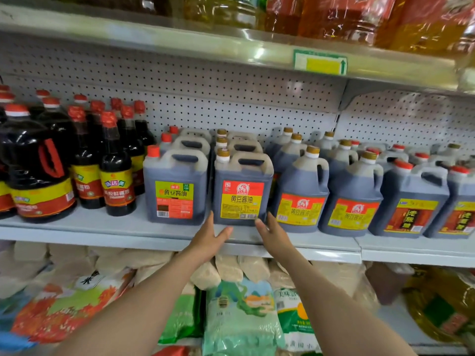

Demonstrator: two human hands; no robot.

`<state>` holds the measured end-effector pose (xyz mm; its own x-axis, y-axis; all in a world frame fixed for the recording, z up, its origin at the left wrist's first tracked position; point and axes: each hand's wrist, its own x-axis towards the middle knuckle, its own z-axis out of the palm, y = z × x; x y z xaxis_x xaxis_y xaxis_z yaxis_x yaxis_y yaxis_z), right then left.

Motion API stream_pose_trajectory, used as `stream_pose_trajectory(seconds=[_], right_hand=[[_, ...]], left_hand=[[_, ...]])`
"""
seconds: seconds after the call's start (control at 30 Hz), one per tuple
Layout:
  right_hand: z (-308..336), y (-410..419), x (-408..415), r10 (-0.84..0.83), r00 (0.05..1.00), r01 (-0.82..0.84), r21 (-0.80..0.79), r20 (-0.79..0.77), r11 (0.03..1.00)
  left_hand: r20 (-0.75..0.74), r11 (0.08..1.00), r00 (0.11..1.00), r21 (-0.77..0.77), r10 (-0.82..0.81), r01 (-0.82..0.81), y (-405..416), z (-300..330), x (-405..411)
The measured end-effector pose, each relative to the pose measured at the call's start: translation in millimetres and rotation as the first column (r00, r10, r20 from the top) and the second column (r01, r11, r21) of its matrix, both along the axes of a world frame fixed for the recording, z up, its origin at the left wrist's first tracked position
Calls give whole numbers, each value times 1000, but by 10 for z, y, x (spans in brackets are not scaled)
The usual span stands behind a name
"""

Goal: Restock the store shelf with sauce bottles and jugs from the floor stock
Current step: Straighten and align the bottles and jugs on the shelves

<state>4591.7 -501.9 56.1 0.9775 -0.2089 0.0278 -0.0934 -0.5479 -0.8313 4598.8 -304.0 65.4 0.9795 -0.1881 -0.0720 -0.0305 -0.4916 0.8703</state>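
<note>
Head view, setting: pegboard-backed shelf (159, 228), rows of dark sauce containers.
Jug (243, 192): upright at the shelf front.
Left hand (209, 240), right hand (275, 236): fingers straight, released, touching the jug's base.
Progress: jug placed; remaining floor stock unseen.

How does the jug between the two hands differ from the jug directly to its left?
The jug between the hands has a gold cap and a red-and-yellow label; the left jug has a red cap and a green-and-red label. Both hands touch the first jug's base; none touches the left jug. Both are square, upright, with dark sauce.
</note>
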Motion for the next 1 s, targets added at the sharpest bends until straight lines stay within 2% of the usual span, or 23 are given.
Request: stream_pose_trajectory(seconds=[0.33,0.73,1.0], right_hand=[[-136,-43,159,6,999,-4,-39,47,999],[-223,-102,140,39,996,-25,-156,84,987],[-221,-123,118,47,995,-34,-134,91,990]], left_hand=[[34,990,990,33,137,-138,-217,-94,314],[87,989,986,-12,145,-144,-170,-150,284],[52,988,987,3,151,-152,-173,-172,300]])
